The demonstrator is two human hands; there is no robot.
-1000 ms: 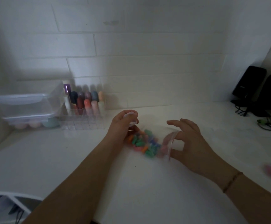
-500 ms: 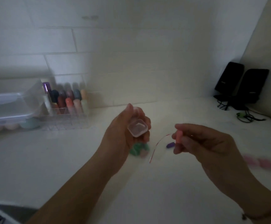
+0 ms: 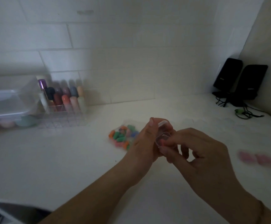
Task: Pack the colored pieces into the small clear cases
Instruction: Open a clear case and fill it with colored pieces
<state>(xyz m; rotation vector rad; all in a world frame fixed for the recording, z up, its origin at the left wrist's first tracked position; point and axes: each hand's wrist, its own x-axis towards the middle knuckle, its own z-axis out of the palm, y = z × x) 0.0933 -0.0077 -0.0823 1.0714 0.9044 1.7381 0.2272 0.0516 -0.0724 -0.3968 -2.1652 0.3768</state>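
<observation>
Small clear case (image 3: 162, 139) open, lid up, held above table with pink piece (image 3: 164, 143) at its mouth; pile of colored pieces (image 3: 122, 136) just left in clear bag.

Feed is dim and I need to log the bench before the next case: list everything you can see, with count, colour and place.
small clear case: one, clear, lid open, held above the counter between both hands
pink piece: one, pink-orange, at the case's mouth in the right fingertips
bag of colored pieces: one clear bag, green, orange, pink and blue pieces, on the counter left of the hands
pink objects: blurred, count unclear, counter at right edge
acrylic organizer: one, clear, mixed-colour tubes, back left by the wall
plastic boxes: stacked, clear, far left, pastel rounded items beneath
black speakers: two, right corner, with cables
counter: white
left hand: holds the case
right hand: pinches the pink piece
</observation>
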